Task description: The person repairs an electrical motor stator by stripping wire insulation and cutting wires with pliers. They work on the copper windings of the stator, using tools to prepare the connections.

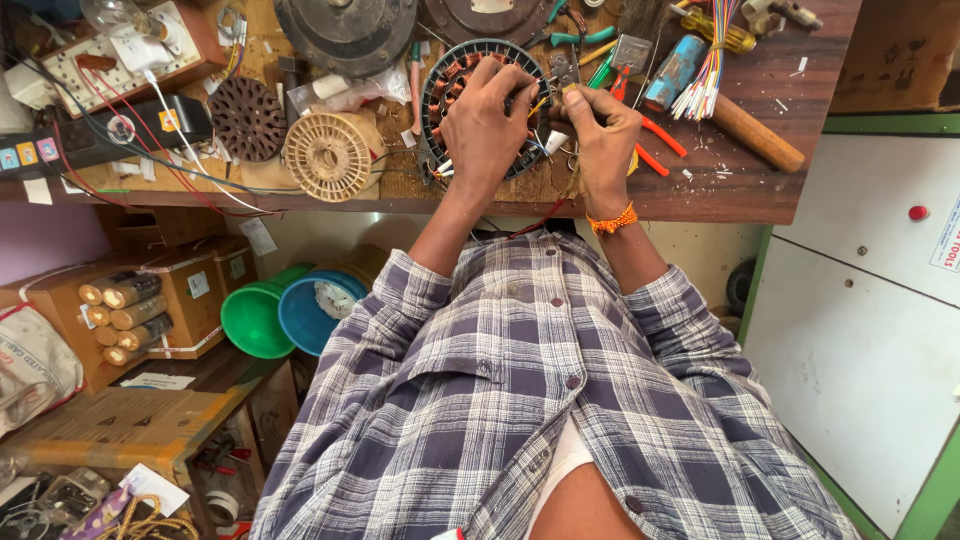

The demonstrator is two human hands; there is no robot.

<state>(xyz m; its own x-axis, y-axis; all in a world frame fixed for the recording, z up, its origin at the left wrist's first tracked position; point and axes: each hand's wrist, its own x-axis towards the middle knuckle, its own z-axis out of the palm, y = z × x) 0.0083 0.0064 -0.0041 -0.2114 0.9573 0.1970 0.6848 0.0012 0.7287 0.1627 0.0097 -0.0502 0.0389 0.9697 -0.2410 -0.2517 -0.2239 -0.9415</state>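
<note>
- Two hands meet over the stator (pixel 455 85) on the bench (pixel 760 180): left hand (pixel 487 125) grips its rim, right hand (pixel 603 135) pinches a wire.
- Green tub (pixel 250 322) and blue tub (pixel 312 318) sit underneath; contents unclear.
- Carton (pixel 150 305) holds rolled tubes (pixel 125 315).
- White cabinet (pixel 860 330) stands right.

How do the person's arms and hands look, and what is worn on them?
Both hands, the left hand and the right hand, are bare, without gloves. The forearms are bare too, because the sleeves of a plaid shirt in grey, blue and white are rolled up near the elbows. An orange thread band goes around the right wrist. No watch or ring can be made out.
</note>
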